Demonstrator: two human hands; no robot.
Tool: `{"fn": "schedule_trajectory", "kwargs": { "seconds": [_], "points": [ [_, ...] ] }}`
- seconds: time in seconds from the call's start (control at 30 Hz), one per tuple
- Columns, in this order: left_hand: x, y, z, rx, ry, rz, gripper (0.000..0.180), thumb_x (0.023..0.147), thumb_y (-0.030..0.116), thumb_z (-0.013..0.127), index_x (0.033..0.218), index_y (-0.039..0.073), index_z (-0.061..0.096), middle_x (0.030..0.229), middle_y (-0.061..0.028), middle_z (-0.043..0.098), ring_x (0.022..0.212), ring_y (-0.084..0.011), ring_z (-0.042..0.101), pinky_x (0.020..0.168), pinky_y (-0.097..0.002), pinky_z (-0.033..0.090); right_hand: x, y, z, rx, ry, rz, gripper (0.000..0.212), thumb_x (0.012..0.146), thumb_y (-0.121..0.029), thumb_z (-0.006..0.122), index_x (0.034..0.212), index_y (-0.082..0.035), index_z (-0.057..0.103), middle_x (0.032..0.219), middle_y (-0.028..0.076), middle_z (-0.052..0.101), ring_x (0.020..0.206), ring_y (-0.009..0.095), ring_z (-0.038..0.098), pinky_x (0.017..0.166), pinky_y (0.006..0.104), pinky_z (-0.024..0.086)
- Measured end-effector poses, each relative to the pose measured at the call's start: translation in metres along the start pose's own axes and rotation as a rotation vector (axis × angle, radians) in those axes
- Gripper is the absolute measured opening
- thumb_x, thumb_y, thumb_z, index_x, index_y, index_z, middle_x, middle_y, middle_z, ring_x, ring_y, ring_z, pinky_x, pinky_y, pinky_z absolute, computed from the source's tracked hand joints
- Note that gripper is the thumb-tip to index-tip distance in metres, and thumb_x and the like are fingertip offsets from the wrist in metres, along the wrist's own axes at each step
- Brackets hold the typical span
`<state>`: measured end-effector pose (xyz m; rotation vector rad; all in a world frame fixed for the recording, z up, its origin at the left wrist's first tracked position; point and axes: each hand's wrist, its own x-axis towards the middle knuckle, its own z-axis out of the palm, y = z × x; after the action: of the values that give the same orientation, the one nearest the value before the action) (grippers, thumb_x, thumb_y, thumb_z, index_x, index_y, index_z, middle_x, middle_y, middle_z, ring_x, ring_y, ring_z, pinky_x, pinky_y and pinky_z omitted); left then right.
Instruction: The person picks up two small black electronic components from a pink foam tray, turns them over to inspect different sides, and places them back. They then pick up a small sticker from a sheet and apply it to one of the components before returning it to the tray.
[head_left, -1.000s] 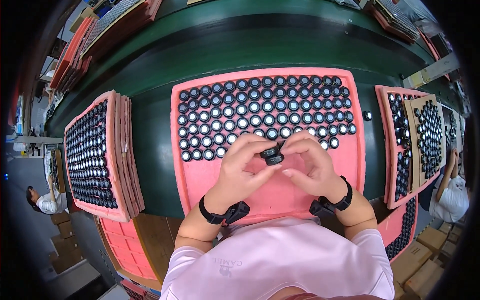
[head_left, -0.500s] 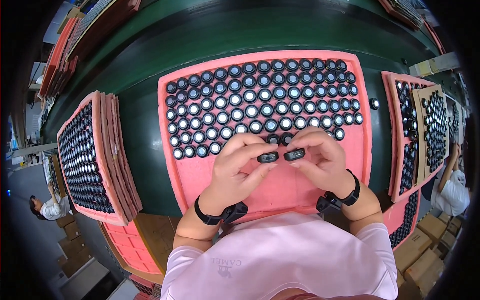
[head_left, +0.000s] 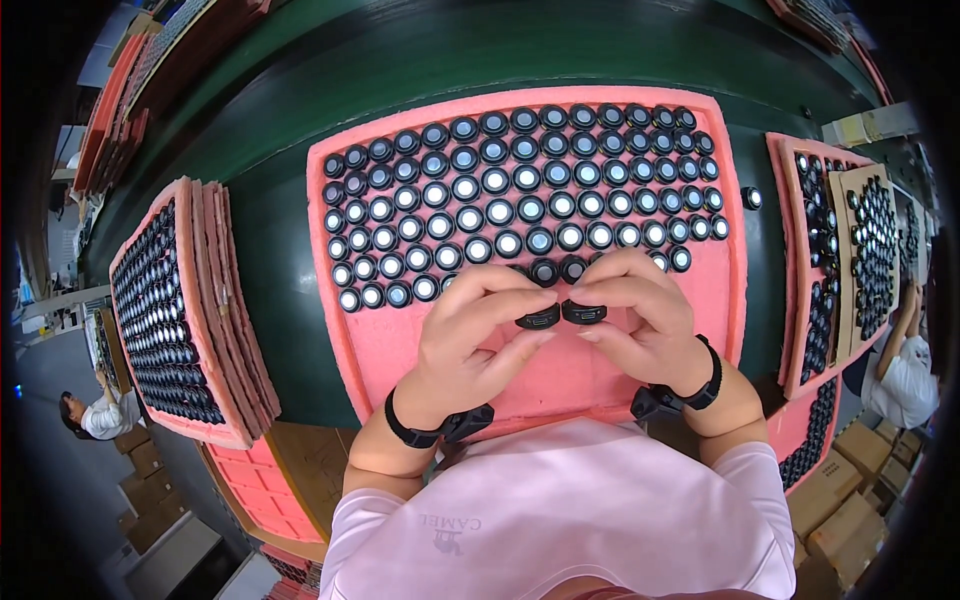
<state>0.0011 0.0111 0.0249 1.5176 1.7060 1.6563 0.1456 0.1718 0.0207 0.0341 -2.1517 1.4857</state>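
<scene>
My left hand point(head_left: 462, 328) pinches a small round black device point(head_left: 541, 319) between thumb and fingers, its side slot turned toward me. A matching black device point(head_left: 584, 314) is held the same way in my right hand point(head_left: 648, 318). The two are side by side, almost touching, above the near part of a pink foam tray point(head_left: 400, 350). Rows of similar round black devices with pale or silvery discs on top, such as this device point(head_left: 527, 178), fill the tray's far part. My hands hide part of the nearest row. A black strap point(head_left: 412, 424) circles each wrist.
The tray lies on a dark green table point(head_left: 285, 260). Stacked pink trays point(head_left: 222, 300) stand at left, another loaded tray point(head_left: 790, 260) at right. One loose device point(head_left: 751, 198) sits between trays. Cardboard boxes point(head_left: 850, 490) and a person in white point(head_left: 905, 380) are at far right.
Both devices have come closer together, and their slotted sides now face me more fully. My hands keep their pinch. The view of the tray has shifted slightly.
</scene>
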Motion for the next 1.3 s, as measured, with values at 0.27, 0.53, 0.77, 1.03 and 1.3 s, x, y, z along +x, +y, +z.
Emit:
{"fn": "schedule_trajectory", "kwargs": {
  "seconds": [0.27,0.53,0.77,1.03,1.3],
  "points": [
    [-0.001,-0.004,0.002,-0.1,0.063,-0.001,0.04,0.071,-0.004,0.073,0.109,0.0,0.065,0.103,-0.0128,0.062,0.098,-0.0231,0.061,0.085,-0.0322,0.05,-0.002,0.003,0.003,0.104,0.055,-0.005,0.032,0.077,0.003,0.071,0.107,0.0,0.062,0.115,0.016,0.055,0.1,0.024,0.058,0.086,0.0343,0.048],
    [-0.007,-0.008,-0.001,-0.07,0.034,0.017,0.048,0.073,-0.008,0.069,0.118,-0.001,0.055,0.117,-0.0176,0.055,0.107,-0.0259,0.057,0.093,-0.0364,0.048,-0.004,0.005,0.003,0.004,0.045,-0.045,0.042,0.073,0.006,0.073,0.11,-0.002,0.055,0.117,0.016,0.054,0.106,0.024,0.056,0.091,0.0357,0.047],
    [-0.007,-0.008,0.002,-0.091,0.029,0.002,0.041,0.073,-0.007,0.07,0.112,-0.002,0.058,0.118,-0.0181,0.056,0.107,-0.026,0.058,0.092,-0.0359,0.049,-0.004,0.005,0.003,0.009,0.049,-0.041,0.042,0.074,0.006,0.072,0.11,-0.002,0.055,0.116,0.016,0.054,0.107,0.025,0.056,0.092,0.0355,0.047],
    [-0.002,-0.006,-0.001,-0.094,0.036,0.027,0.033,0.072,-0.003,0.075,0.103,-0.001,0.063,0.117,-0.0175,0.06,0.102,-0.0258,0.062,0.086,-0.0354,0.052,-0.003,0.007,-0.004,0.011,-0.039,-0.07,0.041,0.076,0.006,0.071,0.112,-0.002,0.053,0.116,0.016,0.053,0.108,0.024,0.056,0.092,0.0358,0.046],
    [-0.005,-0.003,0.008,-0.256,0.126,-0.185,0.035,0.072,-0.006,0.074,0.105,-0.002,0.064,0.115,-0.0157,0.058,0.103,-0.0252,0.06,0.088,-0.0356,0.05,-0.01,0.011,0.01,0.389,0.097,0.077,0.035,0.081,0.009,0.066,0.11,-0.004,0.051,0.11,0.015,0.055,0.106,0.025,0.057,0.093,0.0367,0.046]
  ]
}}
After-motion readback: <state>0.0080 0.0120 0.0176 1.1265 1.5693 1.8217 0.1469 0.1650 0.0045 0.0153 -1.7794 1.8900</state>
